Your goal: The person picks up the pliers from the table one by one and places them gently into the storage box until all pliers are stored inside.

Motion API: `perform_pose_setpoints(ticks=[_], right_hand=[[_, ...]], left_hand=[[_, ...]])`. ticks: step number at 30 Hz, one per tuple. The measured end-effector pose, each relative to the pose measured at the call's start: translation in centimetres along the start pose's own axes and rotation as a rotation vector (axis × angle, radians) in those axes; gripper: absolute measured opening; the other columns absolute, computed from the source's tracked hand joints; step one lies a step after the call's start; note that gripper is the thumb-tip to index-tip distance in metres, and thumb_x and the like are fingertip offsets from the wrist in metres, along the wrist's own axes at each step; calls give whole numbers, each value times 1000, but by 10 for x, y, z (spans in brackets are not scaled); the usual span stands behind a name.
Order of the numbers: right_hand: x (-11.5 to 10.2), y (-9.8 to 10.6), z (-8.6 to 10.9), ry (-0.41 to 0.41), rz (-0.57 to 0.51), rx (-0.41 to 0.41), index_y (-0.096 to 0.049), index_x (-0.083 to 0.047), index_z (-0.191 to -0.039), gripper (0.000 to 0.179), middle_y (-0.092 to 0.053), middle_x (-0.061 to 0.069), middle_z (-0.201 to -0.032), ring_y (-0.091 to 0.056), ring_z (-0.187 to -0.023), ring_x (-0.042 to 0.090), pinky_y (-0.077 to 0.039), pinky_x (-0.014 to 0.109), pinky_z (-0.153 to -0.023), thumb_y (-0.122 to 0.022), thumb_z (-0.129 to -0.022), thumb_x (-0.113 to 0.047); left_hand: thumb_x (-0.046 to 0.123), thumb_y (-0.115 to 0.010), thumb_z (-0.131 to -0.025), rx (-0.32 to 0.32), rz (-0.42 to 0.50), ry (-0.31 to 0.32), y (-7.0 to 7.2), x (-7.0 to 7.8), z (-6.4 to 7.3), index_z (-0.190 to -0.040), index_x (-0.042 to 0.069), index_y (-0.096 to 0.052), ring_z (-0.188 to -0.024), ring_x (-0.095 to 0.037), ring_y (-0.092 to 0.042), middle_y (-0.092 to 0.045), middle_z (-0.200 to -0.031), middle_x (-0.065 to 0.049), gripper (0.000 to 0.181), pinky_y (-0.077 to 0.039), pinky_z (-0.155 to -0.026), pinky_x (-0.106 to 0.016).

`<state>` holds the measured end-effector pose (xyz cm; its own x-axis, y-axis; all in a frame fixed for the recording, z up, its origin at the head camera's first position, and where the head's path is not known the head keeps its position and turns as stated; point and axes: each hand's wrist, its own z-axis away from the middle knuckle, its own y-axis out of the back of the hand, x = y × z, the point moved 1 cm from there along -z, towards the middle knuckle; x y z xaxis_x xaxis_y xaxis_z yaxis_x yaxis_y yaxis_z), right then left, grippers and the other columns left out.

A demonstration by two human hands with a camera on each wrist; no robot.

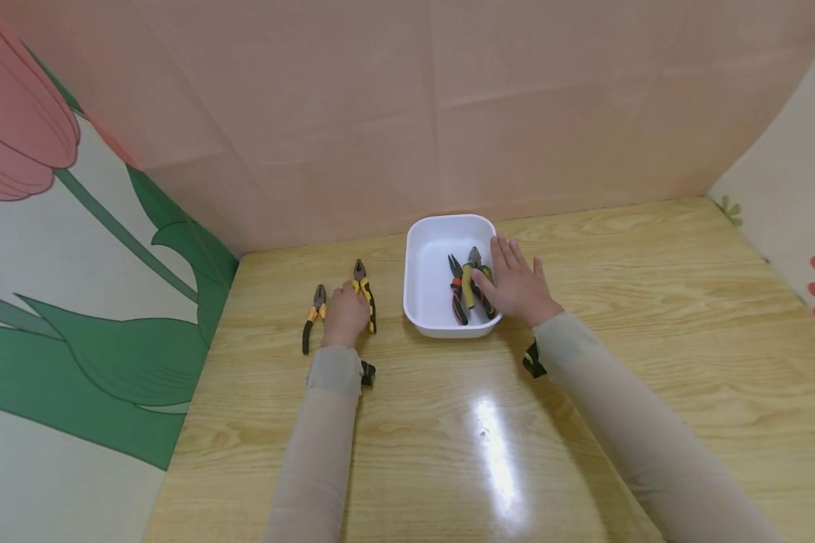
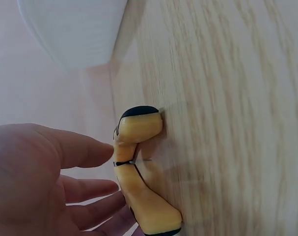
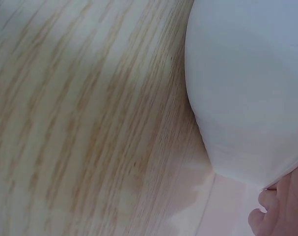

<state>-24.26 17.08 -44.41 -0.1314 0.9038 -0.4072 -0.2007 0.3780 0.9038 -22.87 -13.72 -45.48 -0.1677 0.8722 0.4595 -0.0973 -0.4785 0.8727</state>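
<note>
With fingers loosely parted, the left hand (image 1: 346,313) may fumble yellow-and-black-handled metal pliers (image 1: 365,287) beneath. Straight-fingered, the right hand (image 1: 518,289), pushing, could shift the white plastic tub (image 1: 426,283) alongside.

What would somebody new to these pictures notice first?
Probably the white tray near the centre of the head view, with red-handled pliers among the tools inside and the right hand against its right side. The eye might next go to the large pink tulip at upper left, or the left hand by more pliers left of the tray.
</note>
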Motion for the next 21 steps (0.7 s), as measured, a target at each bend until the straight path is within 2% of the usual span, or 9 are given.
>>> perform_pose_setpoints(ticks=[6,13,18,21], right_hand=[[0,0,-1,-5,3,-12,10,-4,-161,86,7,18,-169,8,-155,37,5,68,-119,-26,-105,-59],[1,-1,-1,-12,18,-16,11,-4,-161,86,7,18,-169,7,-155,38,5,68,-119,-26,-105,-60],[0,0,-2,-11,10,-18,10,-4,-161,87,7,18,-169,8,-155,37,5,68,-119,-27,-106,-59],[0,0,-1,-12,8,-21,10,-3,-161,87,7,18,-169,9,-155,37,5,68,-119,-27,-105,-59]], left_hand=[[17,-39,-110,-6,-68,-2,-1,2,1,-148,-12,-39,-128,-46,-50,-49,-139,-32,48,-45,-108,-51],[12,-45,-107,-24,-51,67,0,5,4,-149,-7,-41,-124,-43,-48,-45,-141,-29,46,-49,-101,-51],[11,-49,-106,-20,-69,83,1,7,5,-149,-7,-42,-124,-43,-48,-44,-141,-30,47,-51,-97,-51],[10,-48,-106,-11,-91,87,1,8,5,-142,-10,-48,-120,-43,-50,-47,-136,-30,41,-51,-96,-50]])
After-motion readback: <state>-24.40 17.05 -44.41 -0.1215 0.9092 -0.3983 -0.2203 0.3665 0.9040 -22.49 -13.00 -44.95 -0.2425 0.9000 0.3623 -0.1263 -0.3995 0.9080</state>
